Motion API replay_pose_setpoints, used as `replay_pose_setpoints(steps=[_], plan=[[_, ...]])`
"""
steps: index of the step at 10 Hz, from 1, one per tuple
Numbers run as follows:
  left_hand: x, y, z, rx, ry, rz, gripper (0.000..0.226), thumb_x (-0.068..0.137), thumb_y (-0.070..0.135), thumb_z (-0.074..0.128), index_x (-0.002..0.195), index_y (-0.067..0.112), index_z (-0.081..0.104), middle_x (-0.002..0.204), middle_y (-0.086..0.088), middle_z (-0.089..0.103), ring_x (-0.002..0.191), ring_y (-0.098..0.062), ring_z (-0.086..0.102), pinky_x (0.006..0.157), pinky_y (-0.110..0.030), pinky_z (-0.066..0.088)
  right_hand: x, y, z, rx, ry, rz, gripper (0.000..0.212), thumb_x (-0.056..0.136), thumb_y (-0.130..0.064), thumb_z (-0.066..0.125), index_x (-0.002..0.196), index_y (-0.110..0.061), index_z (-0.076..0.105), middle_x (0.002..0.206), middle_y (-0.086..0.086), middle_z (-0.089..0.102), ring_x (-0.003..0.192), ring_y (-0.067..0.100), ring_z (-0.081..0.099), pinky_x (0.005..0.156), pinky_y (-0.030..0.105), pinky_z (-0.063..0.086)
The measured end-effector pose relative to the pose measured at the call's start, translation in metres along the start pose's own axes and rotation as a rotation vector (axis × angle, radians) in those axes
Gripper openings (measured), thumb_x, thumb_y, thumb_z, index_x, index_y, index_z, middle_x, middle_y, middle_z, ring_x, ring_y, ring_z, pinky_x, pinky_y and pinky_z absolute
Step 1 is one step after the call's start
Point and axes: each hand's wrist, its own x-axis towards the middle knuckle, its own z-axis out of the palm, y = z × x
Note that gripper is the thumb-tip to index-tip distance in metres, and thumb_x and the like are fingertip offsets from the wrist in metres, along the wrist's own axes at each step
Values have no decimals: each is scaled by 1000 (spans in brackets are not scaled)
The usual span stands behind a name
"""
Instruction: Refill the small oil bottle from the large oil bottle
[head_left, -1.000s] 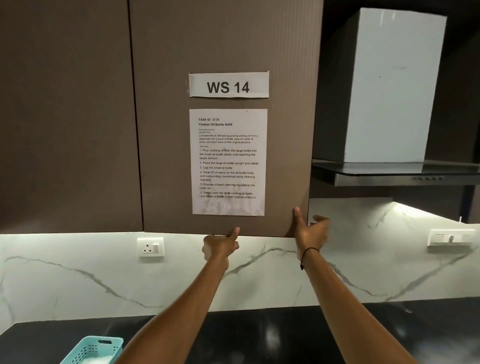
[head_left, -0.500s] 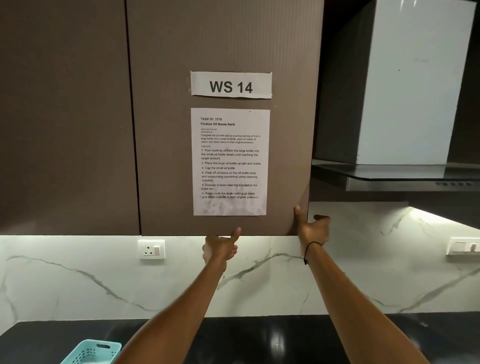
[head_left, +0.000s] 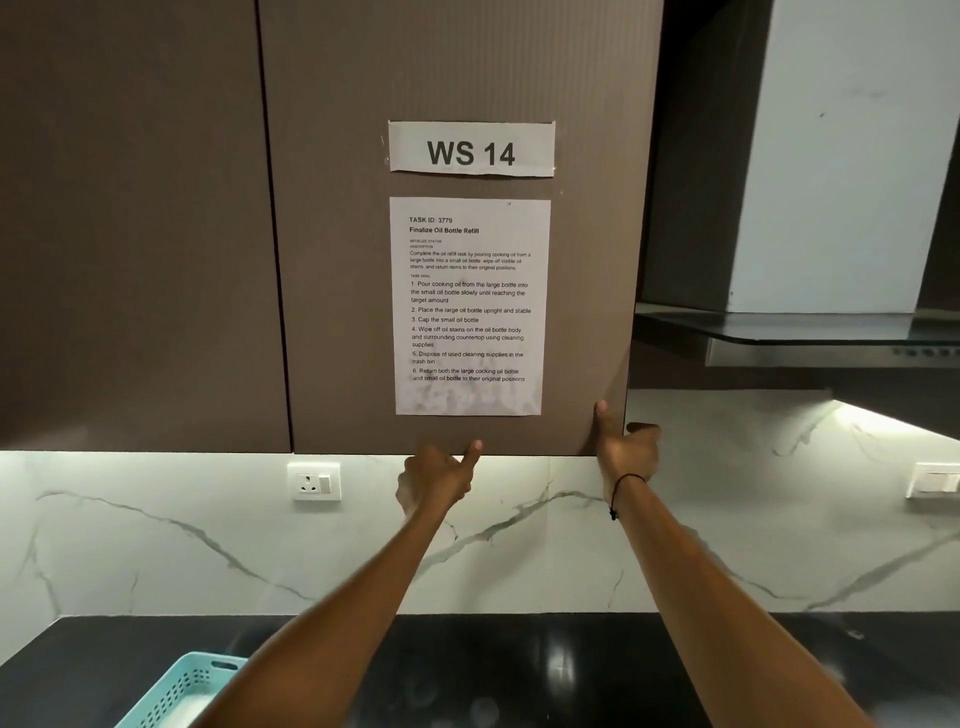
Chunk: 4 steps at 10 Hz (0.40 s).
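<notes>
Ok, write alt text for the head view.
Both hands grip the bottom edge of a brown cabinet door: left hand at the middle, right hand at the lower right corner. The door carries a "WS 14" label and a task sheet; a basket sits on the dark counter below.

The cabinet door (head_left: 363, 260) is a dull grey-brown with a fine ribbed texture. On it, a white label (head_left: 471, 149) carries bold black lettering, and just below that a white sheet (head_left: 470, 306) has small black print, greyish and mottled along its lower edge. Right of the door, the hood (head_left: 841, 156) is pale grey-white with a dark glass shelf under it. Below the door, the wall (head_left: 156, 551) is white marble with grey veins, holding a white socket (head_left: 315, 481). Beneath that lies a glossy black counter (head_left: 519, 670); at its lower left, a light turquoise perforated basket (head_left: 182, 691). A thin black cord (head_left: 623, 493) circles the wrist below the door's right corner
</notes>
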Motion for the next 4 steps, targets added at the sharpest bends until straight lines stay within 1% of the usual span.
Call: replay_pose_setpoints(steps=[1,2,3,4], plan=[[1,-3,-11,79,109,99,66,92,70,59,66,11,74,59,0,69,67,-27,66,67,-32,45,-6,1,3,-21,-3,3,68,85,-66,71,117,-10,48,120,18,60,108,41,59,91,51,55],[-2,-8,-26,123,218,201,53,96,57,64,69,11,71,64,-2,68,72,-34,67,67,-33,40,-19,-2,1,-72,-26,27,68,86,-56,75,124,-9,45,127,19,54,115,44,56,94,53,53],[-5,-20,-37,80,331,340,30,97,51,66,83,24,68,82,7,75,87,-29,72,74,-36,47,-40,0,0,-113,-48,45,64,87,-36,78,128,-7,38,131,21,50,121,46,51,93,54,51],[-12,-26,-48,25,403,510,17,98,41,67,94,26,61,91,13,71,92,-19,68,73,-35,48,-71,2,2,-114,4,23,58,89,-22,75,128,-7,35,133,21,47,123,47,48,91,53,48]])
